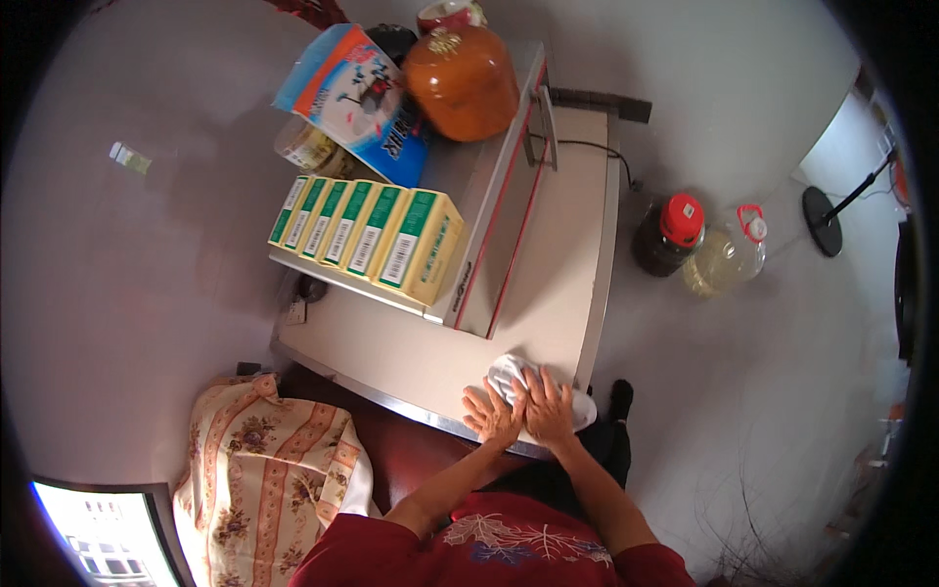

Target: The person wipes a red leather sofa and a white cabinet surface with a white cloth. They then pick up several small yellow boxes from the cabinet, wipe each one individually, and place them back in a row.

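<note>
White cloth (507,372): bunched, near right corner of the desk (391,352).
My left hand (496,421): unclenched, fingers spread at cloth's left edge.
My right hand (550,411): unclenched, laid across it.

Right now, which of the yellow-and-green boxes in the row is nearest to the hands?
The rightmost box, at the row's end towards the left hand. It alone fully shows a broad yellow side; neighbours hide the others' right sides.

Yellow boxes (364,235) stand in a row near a round orange jar (464,86).
</note>
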Tool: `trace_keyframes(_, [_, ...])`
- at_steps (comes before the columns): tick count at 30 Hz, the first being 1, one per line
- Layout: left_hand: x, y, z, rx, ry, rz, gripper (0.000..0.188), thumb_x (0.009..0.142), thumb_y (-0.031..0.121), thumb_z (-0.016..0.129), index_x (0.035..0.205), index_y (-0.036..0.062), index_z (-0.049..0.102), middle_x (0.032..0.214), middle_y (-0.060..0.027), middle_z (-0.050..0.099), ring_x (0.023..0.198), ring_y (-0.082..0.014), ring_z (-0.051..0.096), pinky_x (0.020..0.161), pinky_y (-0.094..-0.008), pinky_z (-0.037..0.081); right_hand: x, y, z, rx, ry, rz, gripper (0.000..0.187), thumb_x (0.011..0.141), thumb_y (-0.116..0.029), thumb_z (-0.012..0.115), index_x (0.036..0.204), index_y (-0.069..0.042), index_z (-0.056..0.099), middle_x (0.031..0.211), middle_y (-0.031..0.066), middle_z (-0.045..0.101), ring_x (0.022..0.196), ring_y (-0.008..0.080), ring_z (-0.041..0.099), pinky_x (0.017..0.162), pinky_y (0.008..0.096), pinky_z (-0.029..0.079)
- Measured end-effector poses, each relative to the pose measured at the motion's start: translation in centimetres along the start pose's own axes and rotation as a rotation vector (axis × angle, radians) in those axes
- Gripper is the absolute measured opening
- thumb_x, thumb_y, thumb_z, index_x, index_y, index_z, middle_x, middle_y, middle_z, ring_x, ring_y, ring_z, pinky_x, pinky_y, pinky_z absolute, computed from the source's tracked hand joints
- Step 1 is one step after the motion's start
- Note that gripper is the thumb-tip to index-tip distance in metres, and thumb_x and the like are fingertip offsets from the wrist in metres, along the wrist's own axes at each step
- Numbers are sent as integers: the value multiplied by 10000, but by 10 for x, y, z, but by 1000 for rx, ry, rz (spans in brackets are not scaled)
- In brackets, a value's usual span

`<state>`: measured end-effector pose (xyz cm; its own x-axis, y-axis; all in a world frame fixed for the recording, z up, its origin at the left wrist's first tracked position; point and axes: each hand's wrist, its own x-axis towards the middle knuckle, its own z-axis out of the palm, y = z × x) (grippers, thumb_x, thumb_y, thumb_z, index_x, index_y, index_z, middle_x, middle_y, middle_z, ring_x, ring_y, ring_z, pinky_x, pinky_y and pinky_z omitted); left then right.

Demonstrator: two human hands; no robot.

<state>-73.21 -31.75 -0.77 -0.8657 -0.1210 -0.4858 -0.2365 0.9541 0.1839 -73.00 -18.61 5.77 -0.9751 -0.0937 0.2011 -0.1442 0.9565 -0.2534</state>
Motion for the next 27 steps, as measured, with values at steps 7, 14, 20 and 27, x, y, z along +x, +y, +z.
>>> trace_keyframes(7, [-23, 24, -38, -151, 70, 40, 971, 804, 739, 380, 1483, 154, 5, 1485, -293, -89, 1371, -470, -91, 1047, -646, 16, -51, 2, -23, 15, 8, -184, 430, 808, -297, 604, 1223, -205, 540, 1330, 14, 465, 1246, 248, 379, 890, 472, 310])
trace_keyframes(14, [-23, 23, -29, -170, 206, 63, 963, 794, 731, 421, 1474, 124, 110, 1470, -332, 30, 1364, -504, -10, 1032, -667, 62, -31, 11, -17, -77, -118, -68, 453, 788, -277, 584, 1224, -168, 527, 1394, 44, 410, 1297, 287, 328, 935, 514, 265])
trace_keyframes(20, [-27, 21, -32, -196, 212, 46, 925, 811, 722, 394, 1477, 144, 114, 1483, -300, 46, 1380, -457, 21, 1050, -635, 52, -31, 2, -16, -89, -112, 28, 539, 792, -256, 558, 1316, -178, 459, 1434, 57, 353, 1321, 303, 294, 945, 539, 255])
trace_keyframes(27, [17, -28, -100, -640, 759, 244, 778, 827, 278, 664, 1420, 26, 228, 1411, -305, 226, 1305, -438, 251, 1062, -500, 222, -24, -10, -5, -75, -110, 283, 652, 766, -242, 620, 1366, -225, 364, 1452, 45, 287, 1332, 302, 258, 956, 591, 260])
